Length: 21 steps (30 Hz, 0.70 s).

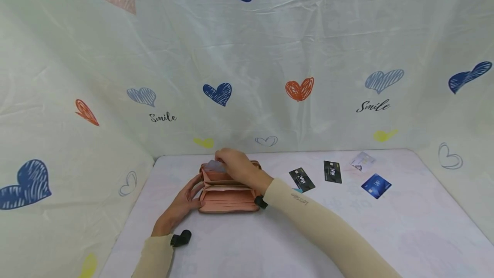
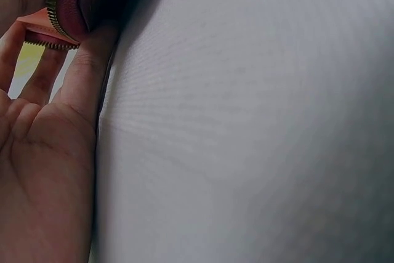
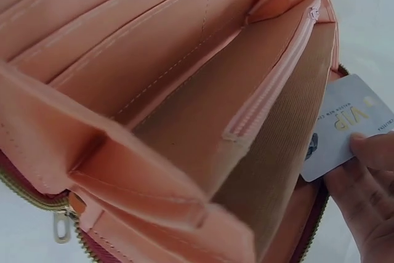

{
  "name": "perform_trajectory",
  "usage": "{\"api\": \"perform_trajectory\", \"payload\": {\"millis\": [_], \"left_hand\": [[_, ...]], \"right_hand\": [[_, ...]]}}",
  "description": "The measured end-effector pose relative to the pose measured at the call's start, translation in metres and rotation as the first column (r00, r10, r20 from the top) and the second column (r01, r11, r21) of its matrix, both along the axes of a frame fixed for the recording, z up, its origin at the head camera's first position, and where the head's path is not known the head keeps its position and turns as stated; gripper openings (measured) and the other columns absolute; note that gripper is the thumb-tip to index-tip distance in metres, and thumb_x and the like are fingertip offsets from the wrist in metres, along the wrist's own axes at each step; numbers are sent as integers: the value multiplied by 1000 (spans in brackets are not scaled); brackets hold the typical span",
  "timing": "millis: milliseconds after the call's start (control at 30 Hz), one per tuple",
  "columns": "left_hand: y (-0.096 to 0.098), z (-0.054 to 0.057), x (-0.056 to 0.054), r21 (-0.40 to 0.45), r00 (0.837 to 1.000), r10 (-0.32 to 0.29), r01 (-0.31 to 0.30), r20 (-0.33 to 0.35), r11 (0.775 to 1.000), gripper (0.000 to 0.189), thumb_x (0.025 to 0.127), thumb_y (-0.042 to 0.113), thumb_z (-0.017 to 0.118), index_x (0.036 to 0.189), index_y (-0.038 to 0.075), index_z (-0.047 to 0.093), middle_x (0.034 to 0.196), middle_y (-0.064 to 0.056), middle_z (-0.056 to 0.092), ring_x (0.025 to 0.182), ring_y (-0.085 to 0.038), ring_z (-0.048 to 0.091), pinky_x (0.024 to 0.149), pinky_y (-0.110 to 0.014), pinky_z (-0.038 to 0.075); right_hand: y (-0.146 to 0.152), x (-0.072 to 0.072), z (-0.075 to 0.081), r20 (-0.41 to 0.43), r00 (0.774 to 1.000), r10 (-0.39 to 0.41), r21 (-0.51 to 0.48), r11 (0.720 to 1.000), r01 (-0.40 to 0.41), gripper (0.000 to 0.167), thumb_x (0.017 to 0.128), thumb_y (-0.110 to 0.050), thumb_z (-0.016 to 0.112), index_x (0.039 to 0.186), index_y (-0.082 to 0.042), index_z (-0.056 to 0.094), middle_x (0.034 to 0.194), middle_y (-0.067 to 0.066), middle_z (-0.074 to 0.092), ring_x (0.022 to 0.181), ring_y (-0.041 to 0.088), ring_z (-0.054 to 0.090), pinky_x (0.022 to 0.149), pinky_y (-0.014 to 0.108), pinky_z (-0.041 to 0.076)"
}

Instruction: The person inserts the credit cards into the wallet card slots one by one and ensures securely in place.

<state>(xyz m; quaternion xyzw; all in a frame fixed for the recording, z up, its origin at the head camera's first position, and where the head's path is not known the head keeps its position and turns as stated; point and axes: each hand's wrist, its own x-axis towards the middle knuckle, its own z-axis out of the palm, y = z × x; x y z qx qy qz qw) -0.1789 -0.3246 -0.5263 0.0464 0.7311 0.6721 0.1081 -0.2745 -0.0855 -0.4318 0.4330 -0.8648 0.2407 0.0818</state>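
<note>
A pink zip-around wallet [image 1: 229,207] lies unzipped and spread on the table, its card slots and inner pockets showing. My left hand [image 1: 182,204] grips its left side, fingers and thumb about the zipped edge [image 2: 54,4] in the left wrist view. My right hand [image 1: 242,169] reaches across to the far part of the wallet. Between thumb and fingers it pinches a silver-grey VIP card [image 3: 345,124], whose inner end sits behind the zipped coin pocket [image 3: 271,84]. A metal zip pull [image 3: 61,227] hangs at the wallet's near corner.
Right of the wallet lie two black VIP cards [image 1: 302,179], a pale card [image 1: 363,161] and a blue VIP card [image 1: 376,186]. Something light blue [image 1: 298,190] peeks out beside my right sleeve. A white sheet with printed hearts [image 1: 217,94] hangs behind the table [image 1: 231,248].
</note>
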Motion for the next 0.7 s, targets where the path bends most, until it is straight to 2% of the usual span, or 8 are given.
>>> {"api": "perform_trajectory", "payload": {"millis": [100,233,267,300,467,500,533,700], "left_hand": [[0,-1,0,-13,1000,10,-10,5,1000,103,90,-6,76,171,11,15,176,-12,15,147,2,36,104,-15,45],[-1,-2,1,-18,1000,2,-2,-9,1000,102,90,-6,75,170,10,15,176,-15,14,160,-27,21,104,-14,44],[0,-2,1,-20,1000,4,-4,-6,1000,101,91,-6,75,170,10,15,176,-14,15,161,-29,19,104,-14,44],[0,-2,1,-16,1000,4,-4,-4,1000,101,90,-6,75,170,11,16,176,-13,16,160,-25,22,104,-14,44],[2,1,2,-12,1000,9,-9,8,1000,101,91,-6,75,170,12,16,176,-11,16,160,-25,21,104,-14,44],[2,2,1,-12,1000,9,-9,8,1000,101,90,-6,75,170,11,16,176,-11,16,161,-26,20,104,-14,44],[2,2,1,-18,1000,9,-9,9,1000,101,91,-5,75,170,11,16,176,-12,15,161,-33,15,104,-14,43],[2,1,0,-34,1000,17,-17,17,999,102,90,-4,77,170,12,17,176,-10,17,161,-32,17,104,-14,43]], "right_hand": [[-3,0,-2,-43,999,8,44,999,-6,13,104,-1,63,110,-9,71,106,6,72,95,19,72,79,31,59],[-6,0,-3,-58,998,-4,67,998,8,14,102,0,65,109,-10,71,104,6,71,90,19,71,75,31,58],[-7,0,-4,-59,998,-9,70,997,14,14,102,0,66,109,-11,71,104,6,71,90,20,71,75,31,58],[-7,-1,-4,-58,998,-15,75,997,19,14,101,1,66,109,-11,71,103,5,71,90,20,71,74,31,58],[-10,-3,-3,-64,997,-34,115,993,42,16,101,0,68,111,-12,72,104,4,71,93,19,72,77,31,59],[-11,-3,-3,-67,997,-36,124,991,44,17,101,-1,69,112,-12,73,105,4,71,94,19,72,77,31,59],[-12,-3,-3,-71,997,-37,133,990,46,17,100,-1,69,113,-12,73,106,5,71,95,19,72,78,31,59],[-16,-1,-1,-76,996,-44,175,983,56,22,101,-3,69,120,-12,74,108,6,71,97,20,73,79,30,60]]}}
